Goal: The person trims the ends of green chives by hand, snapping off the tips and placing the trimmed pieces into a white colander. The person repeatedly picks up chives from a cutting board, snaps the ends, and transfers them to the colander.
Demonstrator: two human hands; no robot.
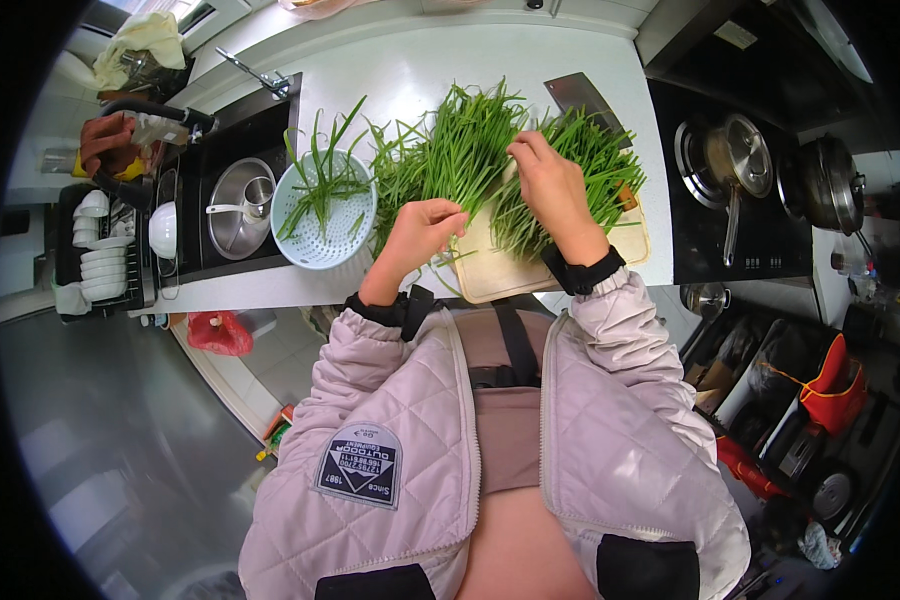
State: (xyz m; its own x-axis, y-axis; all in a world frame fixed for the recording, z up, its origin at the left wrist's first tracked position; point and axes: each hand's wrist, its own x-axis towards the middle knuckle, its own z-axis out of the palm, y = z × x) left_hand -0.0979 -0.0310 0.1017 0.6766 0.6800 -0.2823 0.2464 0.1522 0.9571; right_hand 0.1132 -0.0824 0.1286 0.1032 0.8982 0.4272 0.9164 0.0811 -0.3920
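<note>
Two heaps of long green leafy stalks, like Chinese chives, lie on the white counter. My left hand (425,231) pinches stalk ends at the near end of the left heap of chives (465,142). Raised between the heaps, my right hand (551,180) has its thumb and fingers close together; whether they hold a stalk is unclear. The right heap of chives (592,165) rests on a wooden cutting board (506,266). Behind it lies a cleaver (586,97), its blade partly covered. A light blue colander (345,240) at the left holds some loose chives (326,191).
Left of the colander, a black sink (195,184) holds a steel bowl (232,236) with a ladle. A dish rack (105,262) of white bowls stands farther left. On the right, a black cooktop (765,240) bears a lidded saucepan (742,157) whose handle points towards me.
</note>
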